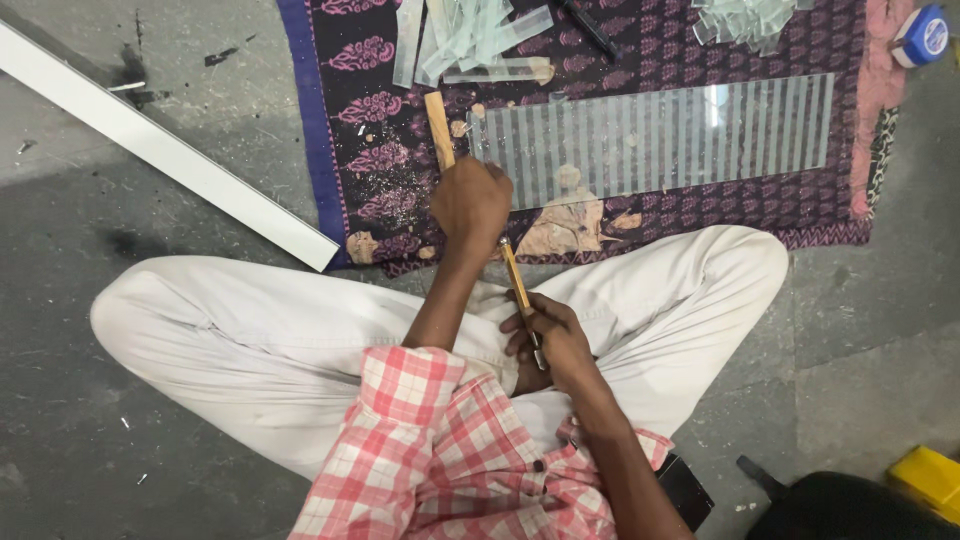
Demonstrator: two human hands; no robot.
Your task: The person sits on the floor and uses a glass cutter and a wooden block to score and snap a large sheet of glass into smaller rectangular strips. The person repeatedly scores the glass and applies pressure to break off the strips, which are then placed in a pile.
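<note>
My left hand is closed on the lower end of a wooden strip, which lies along the left end of a long clear glass sheet marked with parallel stripes. My right hand rests over my lap and grips a thin tool with a yellow wooden handle. The tool's tip points up toward my left hand and the near edge of the glass. The glass lies on a dark purple patterned cloth spread on the floor in front of my crossed legs.
Narrow cut glass strips are piled at the cloth's far edge, with a second pile to the right. A long white bar lies diagonally at left. A blue-and-white tape measure is far right; a yellow box and a black object sit bottom right.
</note>
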